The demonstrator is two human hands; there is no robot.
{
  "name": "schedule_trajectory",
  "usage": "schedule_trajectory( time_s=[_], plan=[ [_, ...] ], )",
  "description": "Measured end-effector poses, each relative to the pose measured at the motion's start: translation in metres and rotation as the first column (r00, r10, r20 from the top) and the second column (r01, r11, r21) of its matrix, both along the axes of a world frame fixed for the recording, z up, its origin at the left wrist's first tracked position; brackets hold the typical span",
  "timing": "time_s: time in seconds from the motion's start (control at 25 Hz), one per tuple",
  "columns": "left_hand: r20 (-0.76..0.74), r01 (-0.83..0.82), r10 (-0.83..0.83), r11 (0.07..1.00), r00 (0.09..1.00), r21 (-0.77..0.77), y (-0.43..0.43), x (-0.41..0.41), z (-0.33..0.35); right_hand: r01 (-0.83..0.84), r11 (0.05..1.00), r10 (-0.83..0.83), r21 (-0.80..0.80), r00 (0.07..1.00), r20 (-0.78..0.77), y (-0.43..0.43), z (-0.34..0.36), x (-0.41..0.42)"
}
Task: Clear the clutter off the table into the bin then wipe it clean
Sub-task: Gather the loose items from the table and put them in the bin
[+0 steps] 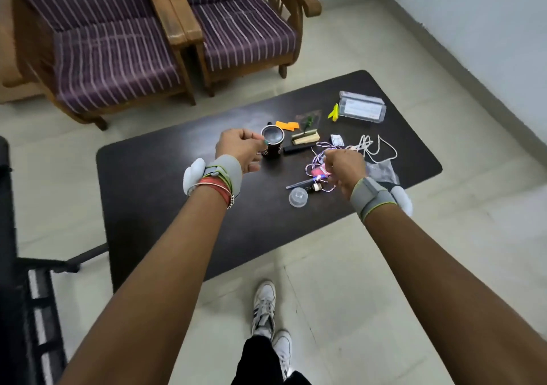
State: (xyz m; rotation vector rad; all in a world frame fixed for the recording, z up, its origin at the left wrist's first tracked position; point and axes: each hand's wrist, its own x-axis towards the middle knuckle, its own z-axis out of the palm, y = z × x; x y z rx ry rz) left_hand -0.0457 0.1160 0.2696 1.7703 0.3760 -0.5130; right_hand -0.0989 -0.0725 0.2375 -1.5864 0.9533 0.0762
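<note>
A dark low table [165,195] carries clutter on its right half. My left hand [238,148] curls its fingers round the rim side of a dark mug [273,140] that stands upright. My right hand [346,168] pinches a tangled pink and purple striped cable [318,174] just above the tabletop. Around them lie a white cord [377,148], a clear plastic box [362,108], orange paper [287,125], a wooden stand with a small plant [306,139], a clear lid [298,197] and a crumpled plastic bag [381,170]. No bin or cloth is in view.
Two wooden armchairs with purple striped cushions [118,59] stand beyond the table. A black chair [17,281] is at the left edge. My feet in white shoes [265,307] stand on pale tiles at the table's near edge. A wall runs along the right.
</note>
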Motion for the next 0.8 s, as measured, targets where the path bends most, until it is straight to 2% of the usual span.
schedule_trajectory(
  time_s=[0.28,0.48,0.64,0.8],
  plan=[
    [-0.057,0.197,-0.191,0.973,0.98,0.121,-0.079,0.045,-0.097,0.13,0.991,-0.133,-0.038,0.985,-0.106,-0.053,-0.101,0.012],
    [-0.067,0.322,-0.315,0.914,0.947,0.246,-0.117,0.058,-0.164,0.155,0.988,-0.155,-0.02,0.964,-0.216,-0.068,-0.167,0.009],
    [-0.1,0.449,-0.445,0.817,0.89,0.362,-0.145,0.064,-0.219,0.098,0.994,-0.107,-0.046,0.959,-0.261,-0.074,-0.213,0.021],
    [-0.118,0.505,-0.515,0.726,0.849,0.466,-0.166,0.069,-0.271,-0.064,0.959,0.001,-0.275,0.975,-0.223,-0.086,-0.243,0.044]
  ],
)
